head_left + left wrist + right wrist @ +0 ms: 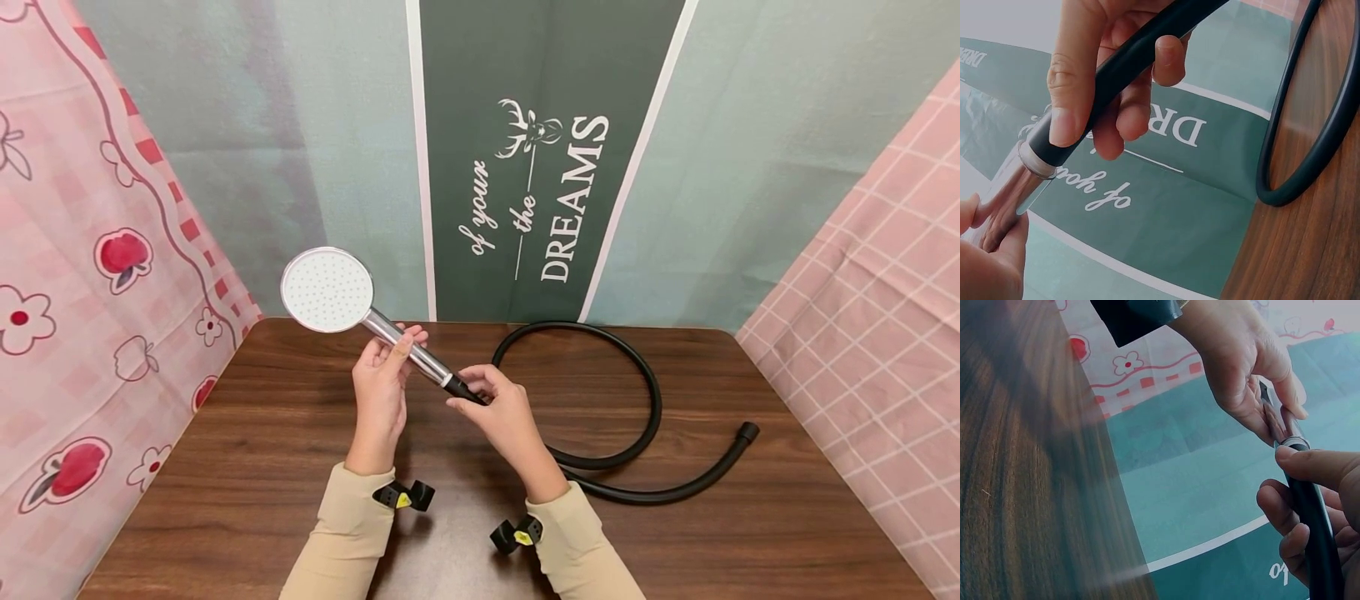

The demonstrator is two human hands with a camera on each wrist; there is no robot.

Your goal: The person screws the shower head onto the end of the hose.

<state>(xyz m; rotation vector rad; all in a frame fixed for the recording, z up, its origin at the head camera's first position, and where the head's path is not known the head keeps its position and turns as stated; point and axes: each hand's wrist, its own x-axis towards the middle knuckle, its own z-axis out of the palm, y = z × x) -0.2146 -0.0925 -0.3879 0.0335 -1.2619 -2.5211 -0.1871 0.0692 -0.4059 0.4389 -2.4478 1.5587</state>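
Note:
A round shower head [327, 290] with a white dotted face and a chrome handle [427, 361] is held tilted above the table, face toward the head camera. My left hand [381, 383] grips the chrome handle between thumb and fingers. At the handle's lower end, my right hand [501, 412] pinches the black end of a hose [1124, 65], thumb along one side and fingers round the other. Hose end and handle meet at a pale ring [1036, 161]; whether they are screwed together cannot be told. The rest of the black hose [654, 400] loops over the table.
The hose's free end [747, 432] lies on the right of the brown wooden table [247, 500]. A green cloth with lettering [573, 200] hangs behind the table. Pink patterned cloths stand at left [67, 333] and right [892, 350].

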